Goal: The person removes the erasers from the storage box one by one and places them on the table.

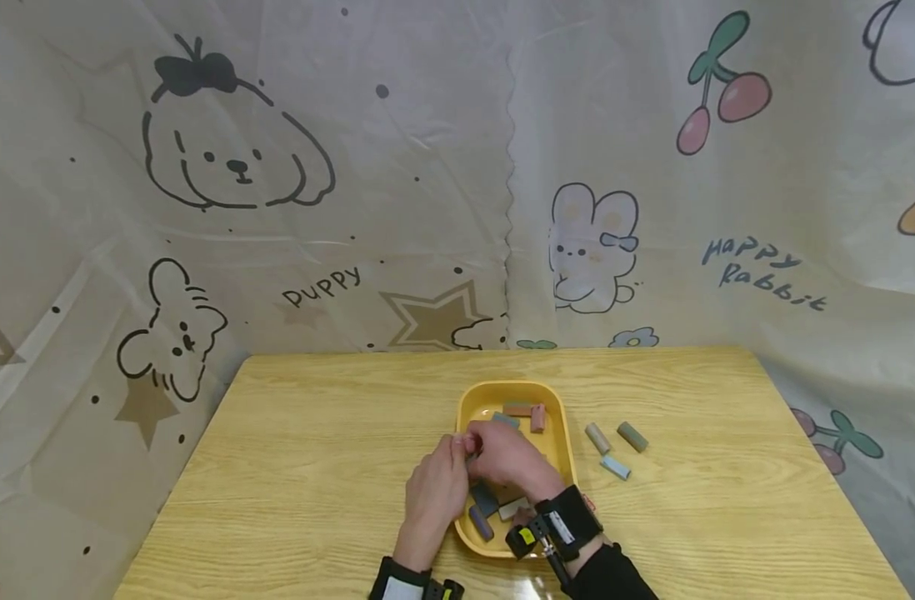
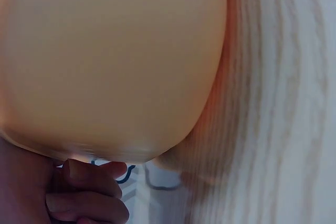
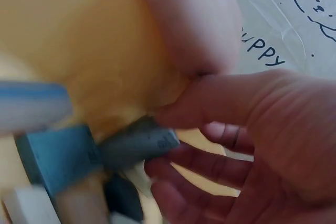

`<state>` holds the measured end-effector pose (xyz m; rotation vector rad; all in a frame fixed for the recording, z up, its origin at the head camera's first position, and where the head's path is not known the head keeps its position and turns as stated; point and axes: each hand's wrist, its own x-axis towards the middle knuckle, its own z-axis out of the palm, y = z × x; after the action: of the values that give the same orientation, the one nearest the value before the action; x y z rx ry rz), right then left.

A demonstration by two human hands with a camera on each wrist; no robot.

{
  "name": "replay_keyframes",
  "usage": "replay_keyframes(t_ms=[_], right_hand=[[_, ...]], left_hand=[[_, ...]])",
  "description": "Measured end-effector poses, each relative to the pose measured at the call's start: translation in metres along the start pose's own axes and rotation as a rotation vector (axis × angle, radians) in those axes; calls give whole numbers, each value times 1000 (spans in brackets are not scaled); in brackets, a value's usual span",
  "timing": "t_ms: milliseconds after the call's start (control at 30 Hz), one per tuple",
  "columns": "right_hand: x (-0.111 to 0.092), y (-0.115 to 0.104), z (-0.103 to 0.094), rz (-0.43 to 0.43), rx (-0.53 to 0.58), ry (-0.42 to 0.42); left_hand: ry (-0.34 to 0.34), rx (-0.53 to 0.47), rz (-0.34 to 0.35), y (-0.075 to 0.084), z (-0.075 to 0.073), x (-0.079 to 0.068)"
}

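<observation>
Right hand (image 1: 506, 450) pinches a dark-gray block (image 3: 139, 142) near the yellow tray's (image 1: 512, 384) 9 o'clock rim.
The block lies at 9 o'clock from that hand's middle, between thumb and fingers; the left hand (image 1: 437, 479) meets it at the fingertips, though I cannot tell whether the left grips anything. Wood-grain tabletop (image 1: 307, 442) runs wide toward 9 o'clock; three loose blocks (image 1: 616, 467) lie beyond the tray's 3 o'clock edge.
</observation>
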<state>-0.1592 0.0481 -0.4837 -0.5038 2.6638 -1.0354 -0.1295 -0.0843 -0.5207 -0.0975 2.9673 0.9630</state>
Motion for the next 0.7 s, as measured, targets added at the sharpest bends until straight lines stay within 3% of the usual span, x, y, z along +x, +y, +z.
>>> replay_keyframes(t_ms=[167, 333, 567, 700], right_hand=[[-11, 6, -18, -28, -26, 142], [-40, 22, -51, 49, 43, 271], [-88, 79, -91, 215, 15, 509], [-102, 110, -96, 324, -52, 540]], left_hand=[[-16, 2, -12, 1, 1, 0], [-33, -14, -24, 2, 2, 0], [-44, -8, -22, 2, 1, 1], [-53, -6, -29, 2, 0, 2]])
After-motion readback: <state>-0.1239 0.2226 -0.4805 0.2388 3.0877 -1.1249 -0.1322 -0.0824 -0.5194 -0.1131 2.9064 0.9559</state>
